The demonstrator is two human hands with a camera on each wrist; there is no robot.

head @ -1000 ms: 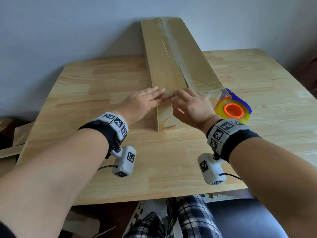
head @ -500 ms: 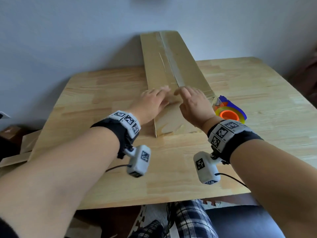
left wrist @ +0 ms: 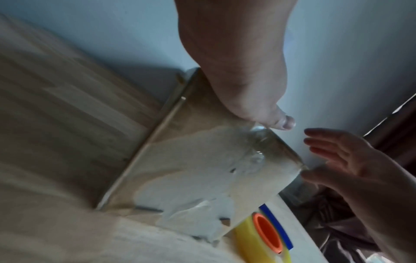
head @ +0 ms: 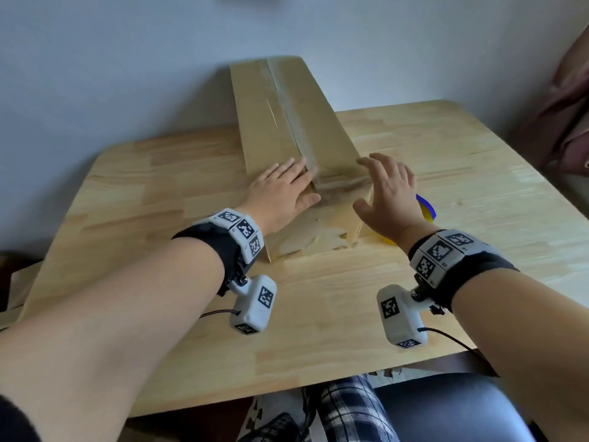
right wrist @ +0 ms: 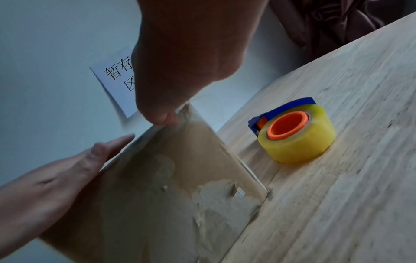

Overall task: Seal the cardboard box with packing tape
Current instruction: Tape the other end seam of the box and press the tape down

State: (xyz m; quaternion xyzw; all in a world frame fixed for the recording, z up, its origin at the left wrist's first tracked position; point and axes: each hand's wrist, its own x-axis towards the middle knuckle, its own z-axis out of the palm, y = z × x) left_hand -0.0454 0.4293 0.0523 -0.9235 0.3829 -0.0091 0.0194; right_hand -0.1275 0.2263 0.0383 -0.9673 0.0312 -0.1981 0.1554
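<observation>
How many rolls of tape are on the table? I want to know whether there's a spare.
1. The tape roll, yellowish with an orange core and blue dispenser, lies on the wooden table right of the cardboard box, behind the right hand. Another could be hidden behind the box.

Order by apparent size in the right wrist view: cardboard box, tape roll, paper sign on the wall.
1. cardboard box
2. tape roll
3. paper sign, partly hidden by the right hand, so uncertain.

1. Tape roll (head: pixel 425 209) mostly hidden behind right hand (head: pixel 387 199), at 3 o'clock of box (head: pixel 287 122).
2. Wall note (right wrist: pixel 117 81) half covered by the hand, text cut short.
3. Box near face blurred in left wrist view.
</observation>
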